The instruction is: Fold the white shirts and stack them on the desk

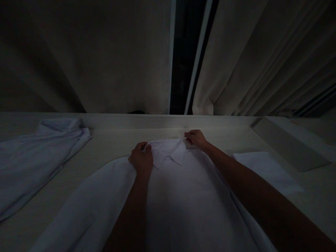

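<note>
Shirt: a white collared shirt (183, 196) lies spread flat on the pale table (110, 140), collar toward 12 o'clock, body running down to 6 o'clock under both forearms.
Collar: the collar (168, 150) sits between the two hands, its points folded down toward 6 o'clock.
Left hand: the left hand (141, 159) rests at the collar's 9 o'clock side, fingers curled and closed on the fabric at the collar edge.
Right hand: the right hand (196, 138) is at the collar's 2 o'clock corner, fingertips pinched together on the cloth there.
Second garment: another pale shirt (39, 154) lies crumpled at 9 o'clock, well apart from the hands.
Backdrop: curtains (262, 59) hang beyond the table at 12 o'clock.
Light: dim, so finer finger detail cannot be told.
</note>
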The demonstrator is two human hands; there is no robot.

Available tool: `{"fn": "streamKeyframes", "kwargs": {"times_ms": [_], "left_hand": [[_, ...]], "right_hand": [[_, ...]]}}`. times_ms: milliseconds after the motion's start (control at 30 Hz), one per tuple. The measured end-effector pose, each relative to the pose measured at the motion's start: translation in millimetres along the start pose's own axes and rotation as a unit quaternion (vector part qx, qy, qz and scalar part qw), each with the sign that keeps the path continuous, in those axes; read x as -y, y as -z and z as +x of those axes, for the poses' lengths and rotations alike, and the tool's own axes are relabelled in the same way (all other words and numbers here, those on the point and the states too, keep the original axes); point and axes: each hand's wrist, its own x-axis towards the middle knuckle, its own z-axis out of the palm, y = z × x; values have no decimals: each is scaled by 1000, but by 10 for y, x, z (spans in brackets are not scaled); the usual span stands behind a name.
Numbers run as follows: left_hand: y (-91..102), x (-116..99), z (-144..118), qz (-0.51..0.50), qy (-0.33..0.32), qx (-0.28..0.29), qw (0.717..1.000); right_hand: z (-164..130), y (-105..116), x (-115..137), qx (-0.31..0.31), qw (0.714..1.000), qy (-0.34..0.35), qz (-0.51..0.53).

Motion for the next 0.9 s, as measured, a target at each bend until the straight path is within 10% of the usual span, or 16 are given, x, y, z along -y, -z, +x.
{"fn": "streamKeyframes", "kwargs": {"times_ms": [167,367,733,900], "left_hand": [[15,-220,-124,15,-117,-92,989],[-137,-436,-414,44,-300,141,942],[-211,-313,-374,155,-234,192,940],[-174,-336,-408,182,-234,174,939]], "right_hand": [[-297,83,-279,-54,993,100,-15],[-598,-286,-217,-74,977,175,-97],[-518,-123,-359,3,961,115,-252],[-607,-193,-301,-69,927,111,-350]]}}
